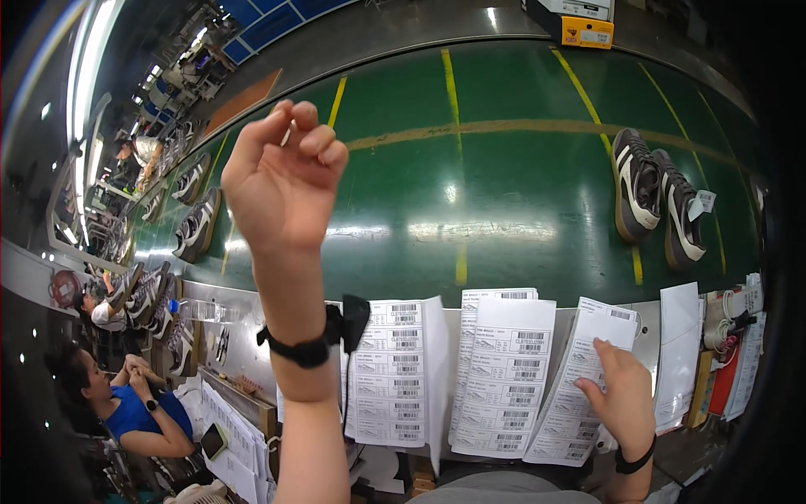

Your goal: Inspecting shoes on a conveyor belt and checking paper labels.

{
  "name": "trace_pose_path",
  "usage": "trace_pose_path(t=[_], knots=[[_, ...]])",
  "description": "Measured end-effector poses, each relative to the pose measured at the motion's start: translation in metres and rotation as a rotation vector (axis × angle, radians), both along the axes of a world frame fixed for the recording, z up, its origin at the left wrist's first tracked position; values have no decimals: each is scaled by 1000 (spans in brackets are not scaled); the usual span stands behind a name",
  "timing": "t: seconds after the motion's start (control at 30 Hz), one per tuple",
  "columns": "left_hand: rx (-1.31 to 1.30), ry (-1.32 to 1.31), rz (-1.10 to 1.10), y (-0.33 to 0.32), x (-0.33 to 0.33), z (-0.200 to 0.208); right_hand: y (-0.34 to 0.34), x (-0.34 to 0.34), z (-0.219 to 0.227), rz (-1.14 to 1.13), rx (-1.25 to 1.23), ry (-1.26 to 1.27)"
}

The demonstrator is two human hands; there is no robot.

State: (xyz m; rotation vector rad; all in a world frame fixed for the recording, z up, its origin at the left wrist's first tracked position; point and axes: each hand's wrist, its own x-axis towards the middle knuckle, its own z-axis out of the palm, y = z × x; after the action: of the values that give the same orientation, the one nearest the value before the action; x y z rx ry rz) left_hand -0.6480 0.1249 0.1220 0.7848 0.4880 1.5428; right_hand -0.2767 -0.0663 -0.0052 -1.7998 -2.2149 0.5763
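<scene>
My left hand (285, 181) is raised over the green belt, palm toward me. Its fingers curl in and the tips come together; anything between them is too small to make out. Lower right, my right hand (625, 391) rests on a sheet of printed labels (567, 403), thumb and fingers apart. Left of that sheet lies another label sheet (512, 370), overlapping a further one. A stack of label sheets (390, 382) sits beside my left forearm. Two dark shoes with pale stripes (635, 186) stand on the belt at the right, one bearing a white tag (702, 204).
The green belt (395, 197) with yellow lines runs beyond the metal ledge. More shoes (200, 223) stand at the left, near a plastic bottle (206, 311). A person in blue (155, 420) sits lower left. Boxes (585, 32) stand beyond the belt; papers and cords (726, 332) crowd the right.
</scene>
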Motion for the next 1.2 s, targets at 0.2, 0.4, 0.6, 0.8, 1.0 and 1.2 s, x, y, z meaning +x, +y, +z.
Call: trace_pose_path(t=[0.2, 0.4, 0.6, 0.8, 1.0, 1.2], knots=[[236, 2051, 838, 166, -125, -75, 21, -12, -13, 24, -230, -236], [-530, 2575, 550, 222, -267, -126, 30, -22, -27, -22, -322, -293], [-967, 2672, 442, 259, -314, -149, 41, -33, -40, -16, -354, -446], [-1032, 2767, 349, 275, -320, -169, 47, -40, -40, -25, -371, -501], [-790, 2907, 442, 237, -280, -160, 36, -38, -42, -37, -208, -410], [-971, 1387, 249, 193, -204, -123, 30, -31, -53, 41, -33, -325]])
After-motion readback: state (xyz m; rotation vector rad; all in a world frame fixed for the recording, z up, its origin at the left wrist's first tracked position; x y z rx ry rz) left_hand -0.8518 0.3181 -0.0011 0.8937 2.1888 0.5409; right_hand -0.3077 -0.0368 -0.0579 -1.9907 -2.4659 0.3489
